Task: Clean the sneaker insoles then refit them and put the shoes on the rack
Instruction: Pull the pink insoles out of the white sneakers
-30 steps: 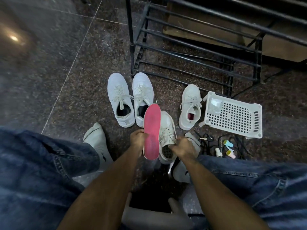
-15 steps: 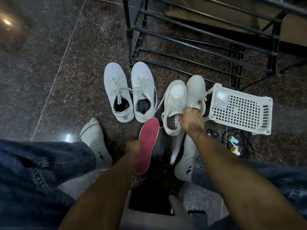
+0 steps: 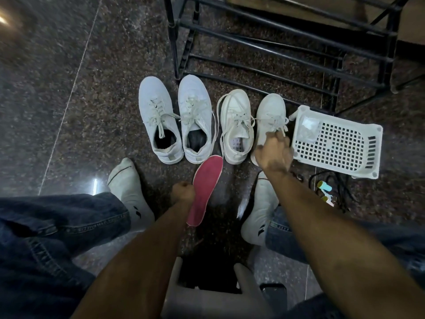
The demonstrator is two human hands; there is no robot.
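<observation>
A dark speckled granite floor (image 3: 110, 72) fills the scene, polished enough to carry a bright glare far left of the black metal rack (image 3: 271, 49) and a smaller glint lower down. A pale grout line (image 3: 71, 93) runs diagonally across the floor left of the rack. Behind the rack stands a tan wooden surface (image 3: 411, 17). The rack's bars rise in tiers.

Dim indoor light, glare off the polished floor.

My right hand (image 3: 273, 150) is smeared with motion blur, while my left hand (image 3: 182, 192) looks sharper. Bright glints sit on the floor (image 3: 69, 65) far left of it. Deep shadow pools below my wrists; rack (image 3: 276, 42) bars bow near the edges.
</observation>
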